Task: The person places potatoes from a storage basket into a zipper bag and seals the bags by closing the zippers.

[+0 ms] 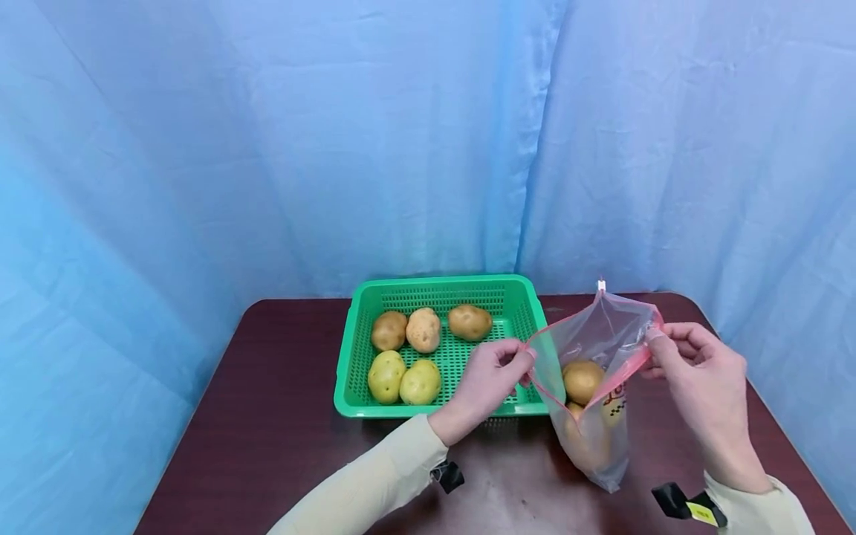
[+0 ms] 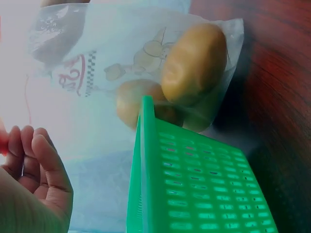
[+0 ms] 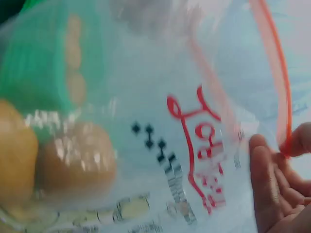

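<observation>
A clear plastic zipper bag with a pink-red rim stands at the right of the table, its mouth spread wide. My left hand pinches the rim's left corner, and my right hand pinches the opposite side between thumb and fingers. Inside the bag, potatoes lie toward the bottom; the left wrist view shows a large potato through the film. Red lettering and a checker pattern are printed on the bag. A white slider sits at the rim's far end.
Left of the bag, a green plastic basket holds several potatoes, brown ones behind and yellowish ones in front. Its right edge stands close beside the bag. Blue curtains hang behind the dark red-brown table.
</observation>
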The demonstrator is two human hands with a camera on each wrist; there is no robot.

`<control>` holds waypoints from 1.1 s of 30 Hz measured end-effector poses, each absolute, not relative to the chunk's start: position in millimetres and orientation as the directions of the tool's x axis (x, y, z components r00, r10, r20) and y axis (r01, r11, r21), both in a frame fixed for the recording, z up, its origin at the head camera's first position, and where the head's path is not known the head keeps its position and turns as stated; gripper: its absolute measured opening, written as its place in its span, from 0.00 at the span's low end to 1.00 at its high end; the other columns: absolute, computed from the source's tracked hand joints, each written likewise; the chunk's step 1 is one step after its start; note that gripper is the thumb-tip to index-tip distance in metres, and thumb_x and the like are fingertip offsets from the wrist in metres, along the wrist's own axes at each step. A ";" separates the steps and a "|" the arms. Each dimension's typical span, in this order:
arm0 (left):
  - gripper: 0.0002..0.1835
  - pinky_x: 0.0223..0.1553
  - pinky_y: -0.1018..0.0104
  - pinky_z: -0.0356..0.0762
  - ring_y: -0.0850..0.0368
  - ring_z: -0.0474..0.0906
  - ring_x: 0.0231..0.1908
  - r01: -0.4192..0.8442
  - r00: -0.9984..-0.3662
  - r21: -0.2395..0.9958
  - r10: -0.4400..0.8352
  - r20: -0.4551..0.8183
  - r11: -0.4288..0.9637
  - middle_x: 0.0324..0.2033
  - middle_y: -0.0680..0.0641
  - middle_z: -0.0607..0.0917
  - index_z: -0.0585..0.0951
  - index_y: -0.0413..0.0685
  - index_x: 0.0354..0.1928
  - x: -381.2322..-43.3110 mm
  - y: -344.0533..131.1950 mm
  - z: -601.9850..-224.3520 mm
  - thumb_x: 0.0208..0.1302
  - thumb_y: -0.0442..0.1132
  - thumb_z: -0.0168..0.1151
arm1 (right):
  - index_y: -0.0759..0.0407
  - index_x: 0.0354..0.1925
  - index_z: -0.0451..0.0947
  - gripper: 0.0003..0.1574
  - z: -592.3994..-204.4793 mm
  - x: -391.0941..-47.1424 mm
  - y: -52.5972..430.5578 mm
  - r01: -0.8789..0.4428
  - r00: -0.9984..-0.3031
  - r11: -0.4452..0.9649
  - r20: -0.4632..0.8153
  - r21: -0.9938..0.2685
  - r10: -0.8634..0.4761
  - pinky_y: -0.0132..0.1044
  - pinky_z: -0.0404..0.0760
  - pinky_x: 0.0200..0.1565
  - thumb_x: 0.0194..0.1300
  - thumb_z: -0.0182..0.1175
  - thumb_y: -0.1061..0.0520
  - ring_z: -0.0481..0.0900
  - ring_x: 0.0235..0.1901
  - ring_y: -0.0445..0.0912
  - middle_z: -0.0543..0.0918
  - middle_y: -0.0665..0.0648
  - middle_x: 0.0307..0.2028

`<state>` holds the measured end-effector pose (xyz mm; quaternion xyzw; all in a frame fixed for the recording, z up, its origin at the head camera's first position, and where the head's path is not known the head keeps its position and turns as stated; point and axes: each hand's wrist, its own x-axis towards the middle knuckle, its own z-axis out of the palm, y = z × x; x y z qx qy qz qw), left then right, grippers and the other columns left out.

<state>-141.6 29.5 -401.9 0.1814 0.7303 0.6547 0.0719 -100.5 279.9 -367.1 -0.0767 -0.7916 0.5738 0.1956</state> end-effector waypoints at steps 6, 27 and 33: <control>0.17 0.24 0.74 0.71 0.68 0.70 0.20 0.278 -0.896 0.950 0.394 0.203 0.144 0.19 0.52 0.80 0.82 0.46 0.25 -140.2 29.4 -402.3 0.74 0.43 0.58 | 0.64 0.33 0.86 0.15 -366.2 -101.8 282.8 -0.083 -0.930 0.478 0.241 -0.874 0.279 0.25 0.80 0.26 0.74 0.63 0.55 0.84 0.20 0.38 0.86 0.47 0.20; 0.25 0.57 0.69 0.77 0.68 0.77 0.58 0.416 -0.764 0.821 0.640 0.083 0.391 0.60 0.58 0.83 0.81 0.51 0.66 -154.5 -19.0 -388.1 0.79 0.57 0.52 | 0.62 0.31 0.85 0.13 -371.5 -102.9 275.3 -0.113 -0.911 0.467 0.279 -0.877 0.302 0.29 0.73 0.22 0.73 0.64 0.56 0.81 0.21 0.37 0.84 0.46 0.19; 0.29 0.66 0.58 0.72 0.60 0.73 0.67 0.445 -0.766 0.775 0.639 0.070 0.448 0.68 0.54 0.78 0.77 0.52 0.71 -169.5 -37.0 -378.2 0.76 0.59 0.56 | 0.63 0.31 0.85 0.14 -372.3 -101.3 274.6 -0.118 -0.909 0.471 0.286 -0.874 0.302 0.28 0.73 0.23 0.73 0.64 0.57 0.81 0.21 0.37 0.84 0.47 0.19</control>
